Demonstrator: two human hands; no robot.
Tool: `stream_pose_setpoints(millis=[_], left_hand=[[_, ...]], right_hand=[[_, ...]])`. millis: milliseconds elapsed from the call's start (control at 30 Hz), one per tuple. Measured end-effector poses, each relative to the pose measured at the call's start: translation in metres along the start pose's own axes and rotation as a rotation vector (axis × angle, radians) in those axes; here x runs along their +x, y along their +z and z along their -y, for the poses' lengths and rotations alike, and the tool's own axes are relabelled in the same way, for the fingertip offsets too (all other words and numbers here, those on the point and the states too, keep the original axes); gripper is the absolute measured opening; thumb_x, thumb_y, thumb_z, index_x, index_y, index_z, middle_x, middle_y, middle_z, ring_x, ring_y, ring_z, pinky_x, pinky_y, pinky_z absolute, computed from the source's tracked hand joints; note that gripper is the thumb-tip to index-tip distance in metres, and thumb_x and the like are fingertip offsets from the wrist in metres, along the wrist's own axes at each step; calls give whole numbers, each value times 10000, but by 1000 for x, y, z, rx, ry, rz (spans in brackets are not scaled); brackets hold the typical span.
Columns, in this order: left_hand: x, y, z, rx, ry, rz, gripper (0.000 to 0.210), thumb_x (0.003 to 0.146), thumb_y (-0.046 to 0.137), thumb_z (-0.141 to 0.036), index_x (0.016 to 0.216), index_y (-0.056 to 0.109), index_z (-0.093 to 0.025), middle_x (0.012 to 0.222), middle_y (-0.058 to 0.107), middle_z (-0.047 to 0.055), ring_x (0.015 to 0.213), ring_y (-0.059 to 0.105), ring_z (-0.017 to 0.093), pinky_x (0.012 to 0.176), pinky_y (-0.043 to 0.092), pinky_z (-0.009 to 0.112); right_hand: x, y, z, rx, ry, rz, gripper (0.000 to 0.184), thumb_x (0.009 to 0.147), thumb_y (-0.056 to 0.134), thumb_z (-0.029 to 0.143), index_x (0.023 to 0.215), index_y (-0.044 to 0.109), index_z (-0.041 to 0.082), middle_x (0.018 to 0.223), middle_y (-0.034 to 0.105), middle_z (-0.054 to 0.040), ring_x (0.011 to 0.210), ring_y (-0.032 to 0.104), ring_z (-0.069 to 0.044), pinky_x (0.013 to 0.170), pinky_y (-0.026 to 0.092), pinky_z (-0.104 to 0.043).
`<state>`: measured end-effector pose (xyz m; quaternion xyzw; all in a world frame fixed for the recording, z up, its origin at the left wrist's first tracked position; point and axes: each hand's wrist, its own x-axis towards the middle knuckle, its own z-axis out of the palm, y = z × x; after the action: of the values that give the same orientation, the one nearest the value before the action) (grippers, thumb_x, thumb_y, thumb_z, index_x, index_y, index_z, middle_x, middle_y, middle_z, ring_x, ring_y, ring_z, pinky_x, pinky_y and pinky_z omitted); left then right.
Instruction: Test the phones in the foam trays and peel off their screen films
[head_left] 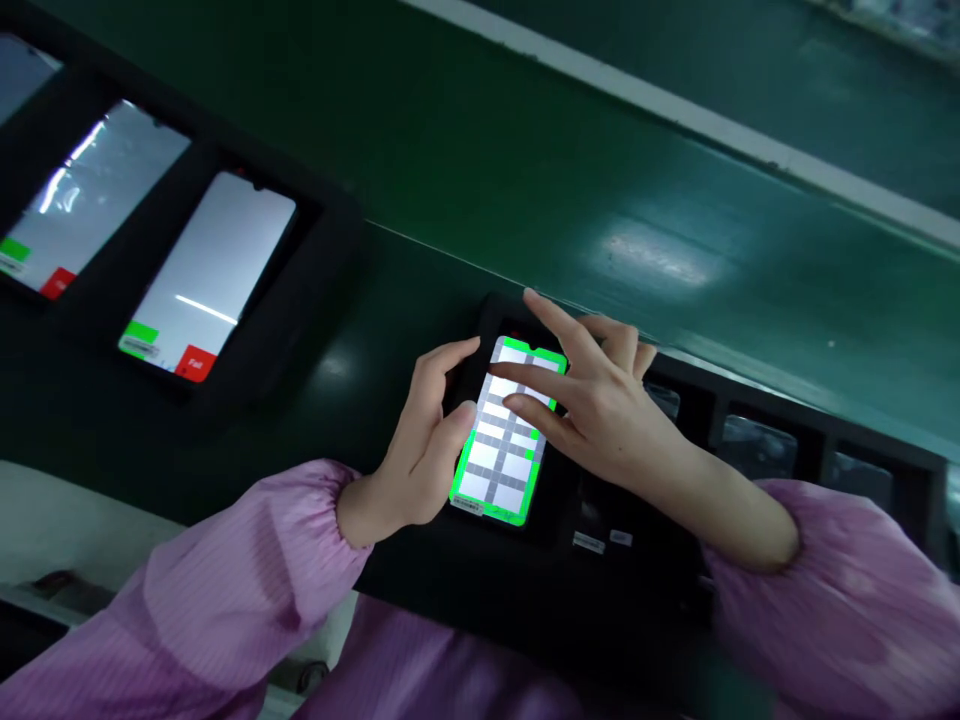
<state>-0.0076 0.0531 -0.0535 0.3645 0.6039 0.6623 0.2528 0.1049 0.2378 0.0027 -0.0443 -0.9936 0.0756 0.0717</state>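
Note:
A lit smartphone (pixel 495 460) lies face up in a slot of a black tray, its white screen showing grey grid lines, a green border and a few green cells. Along its left edge rests my left hand (pixel 427 435), thumb near the side of the screen and fingers apart, not gripping it. Over the upper part of the screen is my right hand (pixel 592 390). Its fingers are spread, with the index finger stretched past the top of the phone and others above the display. Whether a fingertip touches the glass I cannot tell.
At the left, a black tray (pixel 300 310) holds several phones, including a lit phone (pixel 214 265) with green and red blocks on its screen. Right of my hand, the black tray (pixel 814 440) holds dark phones (pixel 757 445). A pale strip (pixel 645 110) crosses the green surface (pixel 480 170).

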Motion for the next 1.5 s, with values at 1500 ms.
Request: stream_pose_setpoints(millis=[1500], left_hand=[[1, -2, -3, 30, -13, 4, 480, 1090, 481, -417, 1553, 454, -294, 1592, 471, 94, 1515, 431, 284, 1231, 446, 481]], right_hand=[[-63, -13, 49, -19, -134, 96, 385, 1070, 548, 567, 1319, 746, 351, 1684, 424, -96, 1219, 539, -325, 851, 395, -445]])
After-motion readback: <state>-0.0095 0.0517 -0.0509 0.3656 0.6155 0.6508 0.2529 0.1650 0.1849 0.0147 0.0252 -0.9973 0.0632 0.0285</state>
